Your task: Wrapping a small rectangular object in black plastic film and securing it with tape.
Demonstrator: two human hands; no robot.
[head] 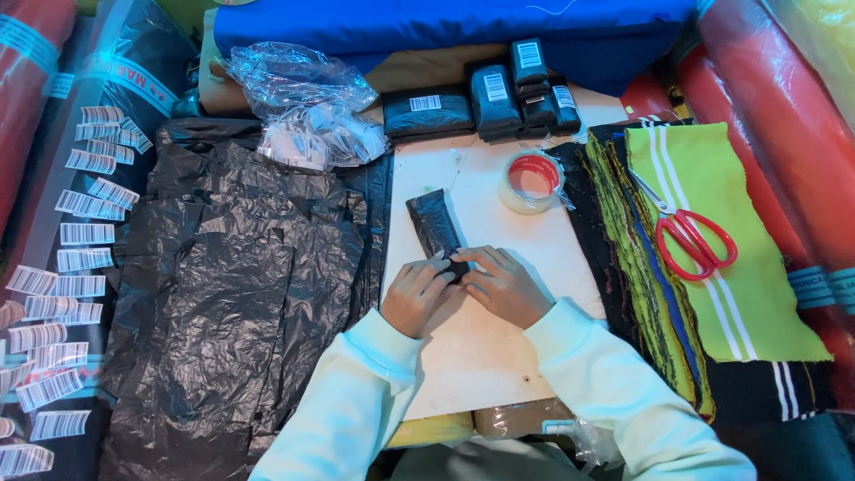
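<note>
Black plastic-wrapped oblong packet [435,226] lies slantwise on the white board [499,356] at the middle of the worktable, its far end pointing up and to the left and its near end under both hands. Pressing that near end flat and even looks like the way to do this step well: the film should be drawn snug over the end, the fold kept square to the packet's long sides, and the packet held down so that it does not slide on the smooth board. The left hand [415,292] bears on the left side of the near end with its fingers curled close together, their tips on the black film. The right hand [504,285] covers the right side of the same end, fingers bent and nearly closed, thumb tucked toward the packet; whether it pinches a flap of film or only presses on it I cannot tell. Both hands touch each other over the packet. Beyond it on the board sits a roll of clear tape with a red core [529,182], and past that a row of finished black packets with white barcode labels [485,100]. To the left spreads a heap of crumpled black plastic bags [232,285], with strips of barcode stickers [76,267] beside it. To the right, red-handled scissors [690,236] rest on a stack of green striped fabric pieces [739,276].
</note>
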